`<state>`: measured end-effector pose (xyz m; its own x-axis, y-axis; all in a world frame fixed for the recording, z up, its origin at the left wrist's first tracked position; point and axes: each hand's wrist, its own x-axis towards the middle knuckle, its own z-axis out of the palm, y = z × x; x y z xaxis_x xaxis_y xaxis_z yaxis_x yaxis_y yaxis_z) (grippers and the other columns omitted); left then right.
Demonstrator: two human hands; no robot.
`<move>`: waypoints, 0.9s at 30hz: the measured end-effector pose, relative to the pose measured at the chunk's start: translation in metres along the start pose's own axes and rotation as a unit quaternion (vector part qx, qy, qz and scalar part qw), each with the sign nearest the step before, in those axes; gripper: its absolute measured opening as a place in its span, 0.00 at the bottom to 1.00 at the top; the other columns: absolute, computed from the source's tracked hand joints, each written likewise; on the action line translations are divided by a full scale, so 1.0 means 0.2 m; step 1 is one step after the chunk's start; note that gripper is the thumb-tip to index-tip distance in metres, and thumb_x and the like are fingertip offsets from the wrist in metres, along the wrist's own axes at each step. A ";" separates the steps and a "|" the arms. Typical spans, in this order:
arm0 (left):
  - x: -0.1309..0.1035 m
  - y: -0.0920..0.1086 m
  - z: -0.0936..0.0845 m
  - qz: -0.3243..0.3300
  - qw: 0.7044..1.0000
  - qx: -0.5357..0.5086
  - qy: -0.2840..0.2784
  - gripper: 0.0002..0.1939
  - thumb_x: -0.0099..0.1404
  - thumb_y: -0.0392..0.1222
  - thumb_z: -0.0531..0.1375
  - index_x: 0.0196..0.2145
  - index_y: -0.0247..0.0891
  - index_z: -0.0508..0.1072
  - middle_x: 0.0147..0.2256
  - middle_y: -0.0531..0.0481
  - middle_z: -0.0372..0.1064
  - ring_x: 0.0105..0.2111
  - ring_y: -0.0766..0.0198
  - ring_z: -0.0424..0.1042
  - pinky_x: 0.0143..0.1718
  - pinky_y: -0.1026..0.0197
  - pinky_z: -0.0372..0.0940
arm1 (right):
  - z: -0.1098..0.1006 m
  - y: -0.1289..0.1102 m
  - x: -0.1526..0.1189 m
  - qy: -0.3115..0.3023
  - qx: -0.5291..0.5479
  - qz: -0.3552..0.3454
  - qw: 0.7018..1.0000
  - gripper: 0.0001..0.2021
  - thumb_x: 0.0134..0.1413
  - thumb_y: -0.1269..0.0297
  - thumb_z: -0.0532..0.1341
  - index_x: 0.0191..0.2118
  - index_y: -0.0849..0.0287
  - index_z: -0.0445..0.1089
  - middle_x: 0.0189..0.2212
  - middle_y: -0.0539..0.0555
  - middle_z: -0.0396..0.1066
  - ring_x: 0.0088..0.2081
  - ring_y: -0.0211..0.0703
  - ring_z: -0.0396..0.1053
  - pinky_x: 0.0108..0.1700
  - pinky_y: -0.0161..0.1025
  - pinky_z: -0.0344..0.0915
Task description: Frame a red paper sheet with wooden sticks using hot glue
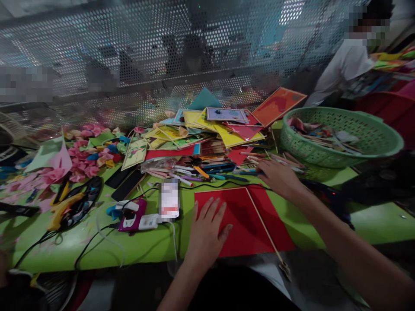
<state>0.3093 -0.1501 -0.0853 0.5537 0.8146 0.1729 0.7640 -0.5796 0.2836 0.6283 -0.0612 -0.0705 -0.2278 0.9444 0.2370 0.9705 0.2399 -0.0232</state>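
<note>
My left hand lies flat with spread fingers on a sheet of red paper at the table's front edge. A thin wooden stick runs lengthwise over the red paper, its lower end past the table edge near a small dark blob. Beyond the paper, my right hand reaches over a heap of pens and sticks. Its fingers stretch forward, partly hidden, and nothing shows in them. Whether the fingertips touch the heap I cannot tell.
A phone and purple power strip lie left, with cords. Further left is a yellow glue gun. Colourful cards pile up behind, beside pink paper flowers. A green basket stands right; another person is beyond.
</note>
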 end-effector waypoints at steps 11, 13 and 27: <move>0.14 0.16 -0.08 0.021 0.999 -0.036 0.022 0.24 0.78 0.47 0.54 0.69 0.44 0.64 0.57 0.43 0.75 0.57 0.52 0.72 0.69 0.40 0.55 | -0.29 -0.21 -0.43 -0.026 0.371 0.011 0.928 0.09 0.62 0.54 0.64 0.40 0.52 0.77 0.38 0.55 0.79 0.40 0.49 0.76 0.43 0.44 0.72; 0.13 0.19 -0.05 0.043 0.997 -0.059 -0.001 0.18 0.77 0.42 0.57 0.61 0.44 0.72 0.47 0.47 0.79 0.48 0.55 0.76 0.64 0.44 0.60 | -0.31 -0.29 -0.50 -0.023 0.453 0.052 0.890 0.12 0.60 0.49 0.66 0.37 0.53 0.77 0.34 0.54 0.78 0.36 0.48 0.75 0.40 0.41 0.73; 0.21 0.31 -0.05 0.136 0.982 -0.056 -0.121 0.10 0.78 0.42 0.55 0.39 0.37 0.73 0.33 0.46 0.77 0.36 0.55 0.76 0.44 0.53 0.65 | -0.20 -0.43 -0.63 0.135 0.654 0.248 0.701 0.14 0.58 0.46 0.68 0.34 0.52 0.78 0.29 0.54 0.76 0.27 0.43 0.70 0.28 0.40 0.70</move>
<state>0.3772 -0.1511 -0.0501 0.8052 0.5921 0.0307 0.5430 -0.7573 0.3628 0.5771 -0.2089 -0.0594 0.3075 0.9499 0.0557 -0.0189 0.0646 -0.9977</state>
